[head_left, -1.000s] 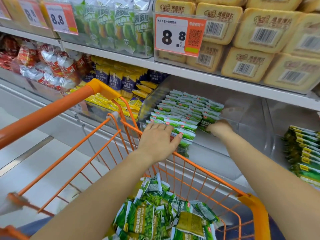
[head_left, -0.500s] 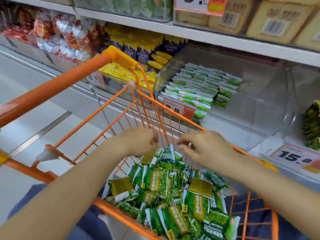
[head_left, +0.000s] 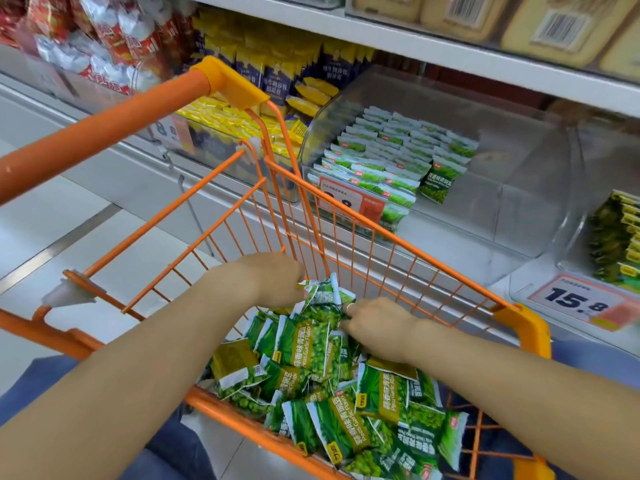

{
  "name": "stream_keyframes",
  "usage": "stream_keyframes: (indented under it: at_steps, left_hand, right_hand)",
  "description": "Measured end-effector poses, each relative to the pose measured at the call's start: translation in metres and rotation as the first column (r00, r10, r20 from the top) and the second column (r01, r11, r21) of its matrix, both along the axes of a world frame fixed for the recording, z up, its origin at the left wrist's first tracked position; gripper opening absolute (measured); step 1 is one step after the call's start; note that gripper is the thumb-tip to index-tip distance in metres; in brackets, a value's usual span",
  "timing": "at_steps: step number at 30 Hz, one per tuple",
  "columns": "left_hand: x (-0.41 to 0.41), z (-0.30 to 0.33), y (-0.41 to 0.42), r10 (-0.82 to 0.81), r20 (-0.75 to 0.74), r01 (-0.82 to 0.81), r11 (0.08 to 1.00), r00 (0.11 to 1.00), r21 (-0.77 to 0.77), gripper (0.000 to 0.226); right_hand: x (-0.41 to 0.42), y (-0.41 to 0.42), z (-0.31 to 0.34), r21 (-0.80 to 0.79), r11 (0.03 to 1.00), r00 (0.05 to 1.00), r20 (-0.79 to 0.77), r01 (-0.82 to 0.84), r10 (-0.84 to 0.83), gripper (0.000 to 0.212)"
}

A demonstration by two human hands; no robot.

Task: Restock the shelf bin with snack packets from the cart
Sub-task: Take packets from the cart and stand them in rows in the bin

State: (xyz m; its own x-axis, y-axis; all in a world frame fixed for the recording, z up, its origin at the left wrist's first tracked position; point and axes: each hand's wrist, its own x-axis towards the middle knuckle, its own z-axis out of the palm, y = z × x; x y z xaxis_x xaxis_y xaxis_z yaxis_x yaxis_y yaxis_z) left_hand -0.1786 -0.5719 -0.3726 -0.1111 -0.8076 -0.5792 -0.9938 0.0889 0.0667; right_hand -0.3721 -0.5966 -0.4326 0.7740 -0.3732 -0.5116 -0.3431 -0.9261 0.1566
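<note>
Gathering packets [head_left: 320,299] inside the cart [head_left: 346,216] now, left hand [head_left: 273,282] and right hand [head_left: 377,327] curled on them, back from the bin [head_left: 502,188]; next batch underway.

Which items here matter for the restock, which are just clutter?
In the job: green pea packets piled in the orange cart; clear shelf bin, part filled; left hand and right hand, both on the pile.

Just there: yellow packets; red packets; 15.8 price tag.
</note>
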Motion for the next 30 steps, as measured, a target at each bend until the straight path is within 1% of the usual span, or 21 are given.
stream_keyframes:
  at_steps: [4,6,7,8,9,10,11,12,13,14,16,17,18,19,21,24,26,27,28,29,30]
  left_hand:
    - [0.002,-0.001,0.001,-0.008,0.019,0.008,1.000,1.000,0.000,0.046]
    - [0.002,0.000,0.001,0.001,0.014,0.000,0.999,1.000,-0.034,0.045]
    - [0.002,0.001,0.001,0.005,0.004,-0.005,0.995,1.000,-0.097,0.041]
    - [0.002,0.002,0.001,0.013,-0.021,-0.017,0.981,1.000,-0.195,0.036]
    - [0.002,0.005,0.000,0.028,-0.064,-0.047,0.949,0.998,-0.312,0.032]
    - [0.002,0.008,0.000,0.048,-0.126,-0.097,0.901,0.991,-0.424,0.030]
    - [0.002,0.011,0.000,0.062,-0.207,-0.163,0.842,0.976,-0.514,0.029]
    - [0.000,0.015,0.000,0.063,-0.302,-0.236,0.777,0.951,-0.583,0.029]
    - [-0.002,0.018,0.000,0.048,-0.403,-0.314,0.713,0.914,-0.627,0.029]
    - [-0.004,0.021,0.001,0.024,-0.502,-0.390,0.660,0.865,-0.642,0.030]
    - [-0.007,0.025,0.004,-0.031,-0.653,-0.511,0.593,0.757,-0.622,0.031]
    - [-0.009,0.025,0.006,-0.066,-0.687,-0.537,0.571,0.724,-0.621,0.031]
    - [-0.010,0.025,0.007,-0.110,-0.693,-0.536,0.552,0.713,-0.639,0.030]
    - [-0.012,0.025,0.008,-0.157,-0.673,-0.509,0.539,0.723,-0.672,0.030]
    - [-0.014,0.024,0.009,-0.232,-0.565,-0.385,0.529,0.792,-0.757,0.041]
    - [-0.019,0.017,0.010,-0.276,-0.305,-0.137,0.495,0.911,-0.858,0.072]
    - [-0.022,0.014,0.009,-0.305,-0.161,-0.004,0.457,0.939,-0.889,0.078]
    - [-0.023,0.013,0.009,-0.307,-0.144,0.007,0.442,0.941,-0.897,0.078]
    - [-0.024,0.014,0.008,-0.311,-0.165,-0.011,0.443,0.936,-0.896,0.079]
    - [-0.025,0.015,0.007,-0.307,-0.238,-0.077,0.457,0.922,-0.886,0.075]
    - [-0.025,0.019,0.008,-0.291,-0.378,-0.208,0.480,0.879,-0.853,0.063]
  right_hand:
    - [-0.002,-0.004,0.004,-0.031,0.998,0.999,0.014,-0.047,0.048,0.023]
    - [0.001,-0.003,0.012,-0.051,0.997,0.998,0.036,-0.058,0.060,0.021]
    - [0.003,-0.003,0.020,-0.053,0.998,0.996,0.081,-0.040,0.044,0.019]
    - [0.004,-0.003,0.030,-0.041,0.999,0.988,0.155,-0.004,0.010,0.017]
    - [0.005,-0.005,0.043,-0.001,0.998,0.968,0.245,0.060,-0.058,0.018]
    - [0.005,-0.007,0.057,0.070,0.988,0.926,0.344,0.138,-0.154,0.020]
    - [0.003,-0.010,0.071,0.159,0.963,0.858,0.440,0.216,-0.265,0.022]
    - [0.002,-0.012,0.083,0.260,0.923,0.761,0.525,0.283,-0.381,0.023]
    - [0.000,-0.015,0.093,0.377,0.866,0.631,0.595,0.328,-0.498,0.023]
    - [-0.002,-0.018,0.100,0.496,0.800,0.472,0.646,0.337,-0.599,0.023]
    - [-0.003,-0.023,0.105,0.692,0.664,0.157,0.650,0.284,-0.744,0.023]
    - [-0.002,-0.024,0.104,0.756,0.607,0.028,0.620,0.243,-0.784,0.025]
    - [-0.001,-0.025,0.102,0.799,0.565,-0.076,0.589,0.207,-0.805,0.028]
    - [0.001,-0.025,0.100,0.825,0.537,-0.155,0.562,0.178,-0.812,0.029]
    - [0.004,-0.025,0.096,0.859,0.493,-0.246,0.511,0.136,-0.823,0.024]
    - [0.006,-0.024,0.096,0.920,0.390,-0.306,0.379,0.026,-0.874,0.013]
    - [0.006,-0.022,0.098,0.952,0.299,-0.324,0.262,-0.071,-0.909,0.012]
    - [0.007,-0.021,0.099,0.957,0.271,-0.319,0.226,-0.104,-0.920,0.013]
    - [0.007,-0.020,0.100,0.957,0.262,-0.314,0.213,-0.123,-0.925,0.014]
    - [0.007,-0.019,0.101,0.952,0.279,-0.317,0.227,-0.128,-0.921,0.014]
    - [0.007,-0.019,0.102,0.938,0.326,-0.329,0.271,-0.122,-0.904,0.016]
